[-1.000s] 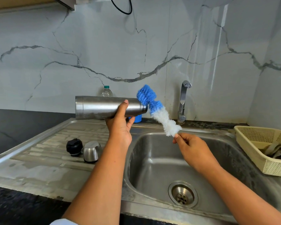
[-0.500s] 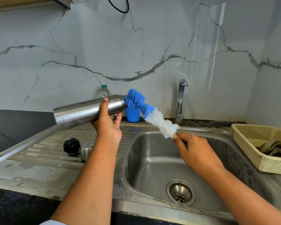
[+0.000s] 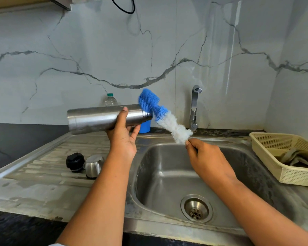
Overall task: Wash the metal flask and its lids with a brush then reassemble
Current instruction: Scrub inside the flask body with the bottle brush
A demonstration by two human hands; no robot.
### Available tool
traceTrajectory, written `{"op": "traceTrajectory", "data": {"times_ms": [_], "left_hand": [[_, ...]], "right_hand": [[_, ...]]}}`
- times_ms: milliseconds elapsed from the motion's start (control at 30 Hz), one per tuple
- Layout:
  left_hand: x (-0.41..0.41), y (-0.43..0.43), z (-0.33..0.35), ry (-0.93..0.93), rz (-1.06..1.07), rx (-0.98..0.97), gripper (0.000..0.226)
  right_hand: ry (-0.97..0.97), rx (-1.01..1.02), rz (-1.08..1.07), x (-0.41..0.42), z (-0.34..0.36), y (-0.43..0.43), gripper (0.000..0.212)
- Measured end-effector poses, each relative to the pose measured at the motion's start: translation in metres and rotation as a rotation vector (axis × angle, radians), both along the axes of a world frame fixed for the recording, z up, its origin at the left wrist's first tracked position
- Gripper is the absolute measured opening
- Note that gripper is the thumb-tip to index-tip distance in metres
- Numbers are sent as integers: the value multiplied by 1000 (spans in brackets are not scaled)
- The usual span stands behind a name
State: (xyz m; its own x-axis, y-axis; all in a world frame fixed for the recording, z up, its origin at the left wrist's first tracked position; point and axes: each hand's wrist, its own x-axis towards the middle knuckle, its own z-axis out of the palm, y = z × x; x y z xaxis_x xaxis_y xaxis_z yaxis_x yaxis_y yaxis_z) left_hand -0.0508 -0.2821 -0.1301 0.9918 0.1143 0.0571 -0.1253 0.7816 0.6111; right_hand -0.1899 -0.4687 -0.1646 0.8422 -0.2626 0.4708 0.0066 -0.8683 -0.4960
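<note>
The left hand (image 3: 122, 137) grips the flask (image 3: 103, 118) sideways above the bench (image 3: 34, 174), the right hand (image 3: 205, 158) pinches the brush (image 3: 164, 118) beside its mouth, and two lids (image 3: 84, 163) stand on the drainboard.

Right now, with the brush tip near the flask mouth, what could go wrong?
The right hand pinches the brush only at its end, and it looks bent; pushed in, it may buckle or spring out.
The left hand holds the flask level above the drainboard; if it slips, it could knock the black lid or steel lid.
</note>
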Motion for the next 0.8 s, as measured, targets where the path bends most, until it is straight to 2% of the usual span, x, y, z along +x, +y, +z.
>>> {"op": "traceTrajectory", "data": {"times_ms": [100,233,433,600,733,800], "left_hand": [[5,1,1,-23,32,74,57],[11,10,0,-69,40,38,63],[5,-2,-5,-157,5,231,53],[11,7,-5,-150,11,198,61],[5,-1,-5,-166,-20,258,50],[5,0,-3,-155,-36,223,51]], "right_hand": [[20,22,-19,-2,1,-7,34],[31,28,0,-8,1,-14,34],[28,51,9,0,2,-9,36],[43,89,48,-6,4,-22,32],[78,161,46,2,2,-21,34],[94,220,51,4,-1,-25,32]]}}
